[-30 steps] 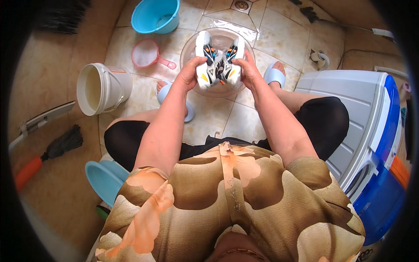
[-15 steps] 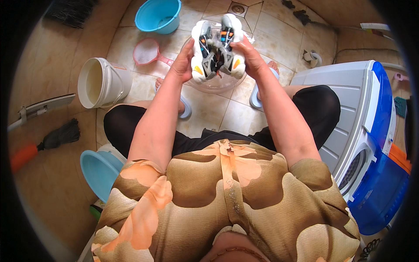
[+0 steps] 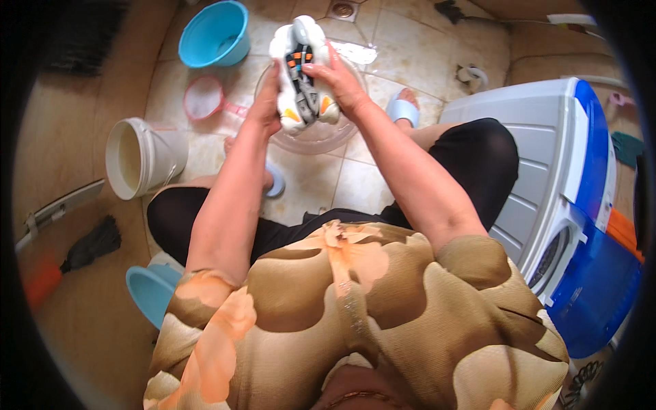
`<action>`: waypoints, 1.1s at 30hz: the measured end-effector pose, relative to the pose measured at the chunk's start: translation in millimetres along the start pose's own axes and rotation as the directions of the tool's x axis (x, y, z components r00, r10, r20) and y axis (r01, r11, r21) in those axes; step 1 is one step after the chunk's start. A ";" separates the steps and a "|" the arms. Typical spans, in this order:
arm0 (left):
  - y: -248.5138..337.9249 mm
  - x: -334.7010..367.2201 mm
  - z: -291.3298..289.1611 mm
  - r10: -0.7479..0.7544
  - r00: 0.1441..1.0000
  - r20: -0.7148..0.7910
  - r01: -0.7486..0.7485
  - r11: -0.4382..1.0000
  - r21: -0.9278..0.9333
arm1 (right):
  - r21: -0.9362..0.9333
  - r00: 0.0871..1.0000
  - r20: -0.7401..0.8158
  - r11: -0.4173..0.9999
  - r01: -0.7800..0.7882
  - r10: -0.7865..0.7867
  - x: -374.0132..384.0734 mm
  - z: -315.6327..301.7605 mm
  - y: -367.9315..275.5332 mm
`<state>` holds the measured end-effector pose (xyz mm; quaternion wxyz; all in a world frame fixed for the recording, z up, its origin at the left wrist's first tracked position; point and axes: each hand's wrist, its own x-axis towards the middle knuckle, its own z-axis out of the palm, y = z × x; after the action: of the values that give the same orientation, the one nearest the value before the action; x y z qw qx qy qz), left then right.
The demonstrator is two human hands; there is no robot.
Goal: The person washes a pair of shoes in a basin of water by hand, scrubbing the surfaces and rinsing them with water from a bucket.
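Observation:
A white sports shoe [image 3: 299, 75] with grey, orange and blue trim is held sole-up over a clear plastic basin [image 3: 321, 135] on the tiled floor. My left hand [image 3: 265, 101] grips the shoe's left side. My right hand [image 3: 339, 83] wraps over its right side, fingers lying across the sole. Both forearms reach forward from my patterned brown top, and my knees in black trousers sit either side of the basin.
A blue basin [image 3: 213, 34], a pink scoop [image 3: 203, 99] and a white bucket [image 3: 140, 158] stand to the left. A white and blue washing machine [image 3: 567, 205] fills the right. A brush [image 3: 89, 247] lies at left, a light blue stool [image 3: 152, 290] under me, a floor drain [image 3: 342, 9] ahead.
The shoe has been lifted out of the clear basin and turned, rising with both hands. The view has tilted a little toward the floor ahead.

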<state>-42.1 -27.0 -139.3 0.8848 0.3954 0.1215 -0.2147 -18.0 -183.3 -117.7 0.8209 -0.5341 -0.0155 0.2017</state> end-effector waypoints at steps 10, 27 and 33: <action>40.1 -45.1 45.6 -0.019 0.957 0.290 0.052 0.993 -0.105 | 0.186 0.963 0.255 0.972 -0.141 0.091 -35.3 7.3 -56.1; -6.2 -60.0 -34.0 0.086 0.944 -0.319 -0.127 0.986 -0.109 | -0.857 0.980 -0.197 0.484 -0.179 0.014 92.1 -171.4 -82.6; -33.6 -57.8 -57.5 -0.217 0.878 -0.427 0.096 0.953 -0.288 | -0.742 0.883 -0.464 0.514 -0.431 0.071 53.6 -233.3 107.3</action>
<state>-111.5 12.6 -176.6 0.8551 0.3048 0.3832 -0.1704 53.7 -330.4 -322.7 0.4185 -0.8803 0.1281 0.1832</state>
